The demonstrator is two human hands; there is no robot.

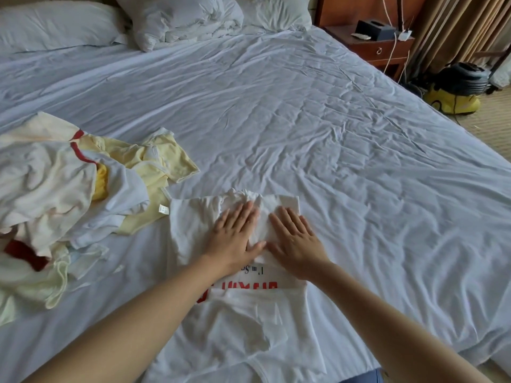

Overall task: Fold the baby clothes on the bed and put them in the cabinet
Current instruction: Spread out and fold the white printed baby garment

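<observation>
A white baby shirt with red and black print lies flat on the bed right in front of me. Its far part is folded over towards me. My left hand and my right hand rest side by side, palms down and fingers spread, pressing that folded part flat. Neither hand grips anything. To the left lies a loose heap of baby clothes: white, pale yellow and cream pieces, some with red trim. The cabinet is not in view.
Pillows and a bunched duvet lie at the head of the bed. A wooden nightstand with a tissue box stands at the far right. A yellow and black vacuum cleaner sits on the carpet beside the bed's right edge.
</observation>
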